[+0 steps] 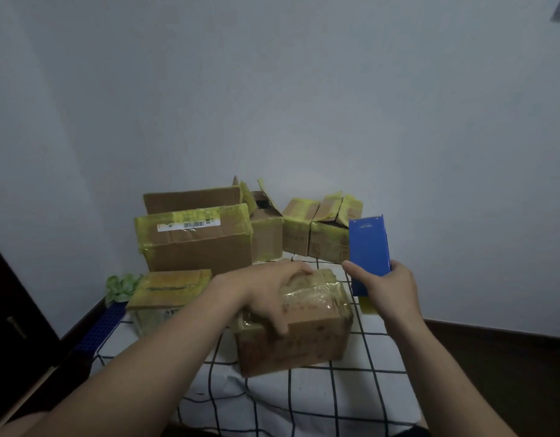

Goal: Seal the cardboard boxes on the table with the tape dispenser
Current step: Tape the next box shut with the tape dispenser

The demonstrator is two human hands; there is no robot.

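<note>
Checked cloth before the box under my left hand leaves me room; a large taped box and smaller boxes wall the back, a flat box the left.

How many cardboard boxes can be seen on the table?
6: front box under the left hand, flat box at left, large box behind it, open box mid-back, two boxes back right. Others may be hidden.
</note>
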